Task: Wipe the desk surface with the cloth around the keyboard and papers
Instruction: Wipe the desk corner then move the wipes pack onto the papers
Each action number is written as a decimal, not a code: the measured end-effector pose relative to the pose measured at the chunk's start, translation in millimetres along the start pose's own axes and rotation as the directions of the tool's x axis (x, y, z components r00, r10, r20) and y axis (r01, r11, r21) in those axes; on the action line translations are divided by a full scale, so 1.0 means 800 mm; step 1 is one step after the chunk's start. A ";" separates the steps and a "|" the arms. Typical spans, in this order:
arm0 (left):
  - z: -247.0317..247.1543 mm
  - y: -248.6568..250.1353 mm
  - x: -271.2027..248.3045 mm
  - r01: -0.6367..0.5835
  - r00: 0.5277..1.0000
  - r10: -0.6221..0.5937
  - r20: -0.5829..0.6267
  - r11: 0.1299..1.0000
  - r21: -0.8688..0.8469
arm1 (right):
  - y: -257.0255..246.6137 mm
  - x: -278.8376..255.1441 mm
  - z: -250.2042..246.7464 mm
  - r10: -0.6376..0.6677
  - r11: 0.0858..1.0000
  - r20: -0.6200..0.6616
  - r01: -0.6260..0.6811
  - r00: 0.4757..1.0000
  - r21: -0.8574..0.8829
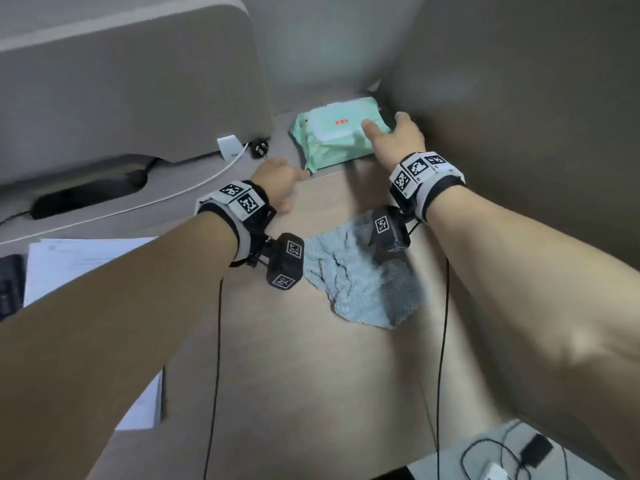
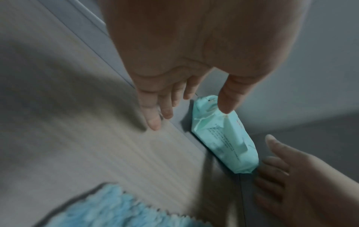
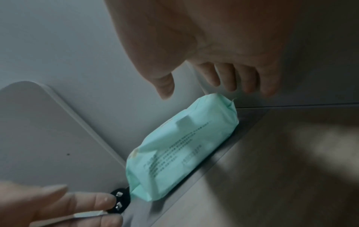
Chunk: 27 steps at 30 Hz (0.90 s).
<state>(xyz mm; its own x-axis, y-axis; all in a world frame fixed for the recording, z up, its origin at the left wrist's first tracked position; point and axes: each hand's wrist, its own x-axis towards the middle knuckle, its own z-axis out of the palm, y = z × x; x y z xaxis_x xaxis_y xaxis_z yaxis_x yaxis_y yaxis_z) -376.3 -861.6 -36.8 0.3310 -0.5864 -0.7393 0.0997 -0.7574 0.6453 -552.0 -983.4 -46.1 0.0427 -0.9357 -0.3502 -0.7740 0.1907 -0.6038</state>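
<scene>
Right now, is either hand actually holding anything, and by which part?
Nothing is held. Both the left hand and right hand are open, reaching toward the wipes pack.

Keyboard (image 1: pixel 10 285) cut by the head view's left edge, papers (image 1: pixel 79 261) half under the left forearm, cloth (image 2: pixel 120 210) blurred and cropped at the left-wrist bottom edge, wipes pack (image 3: pixel 182 147) print unreadable.

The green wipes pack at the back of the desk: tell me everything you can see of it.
The wipes pack is a soft mint-green plastic packet with a closed white flap lid, red lettering on top and small print along its side. It lies flat in the back corner of the desk. Right hand reaches over its right end; contact unclear. Left hand nears its left corner.
</scene>
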 end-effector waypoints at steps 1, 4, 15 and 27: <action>0.005 0.007 0.001 -0.005 1.000 0.005 0.022 1.000 -0.002 | -0.003 0.007 -0.001 -0.001 1.000 0.019 0.001 1.000 -0.001; 0.018 0.020 0.014 -0.023 0.998 0.020 0.054 0.998 0.058 | -0.008 0.022 0.002 -0.003 1.000 0.079 0.002 0.997 0.011; -0.014 -0.008 -0.015 -0.013 0.999 0.012 0.042 1.000 0.007 | -0.002 -0.039 0.038 0.015 0.995 0.058 -0.020 0.998 0.093; -0.212 -0.139 -0.073 0.001 0.954 0.061 -0.293 0.979 0.206 | -0.075 -0.246 0.180 -0.127 0.991 0.291 0.109 0.948 0.078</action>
<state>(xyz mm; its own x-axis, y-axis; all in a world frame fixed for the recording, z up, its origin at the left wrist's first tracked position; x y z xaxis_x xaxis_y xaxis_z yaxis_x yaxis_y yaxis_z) -247.8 -694.8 -32.9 0.5969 -0.5216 -0.6096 -0.0956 -0.8006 0.5915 -422.6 -767.9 -44.0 0.3226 -0.8250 -0.4640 -0.7130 0.1106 -0.6924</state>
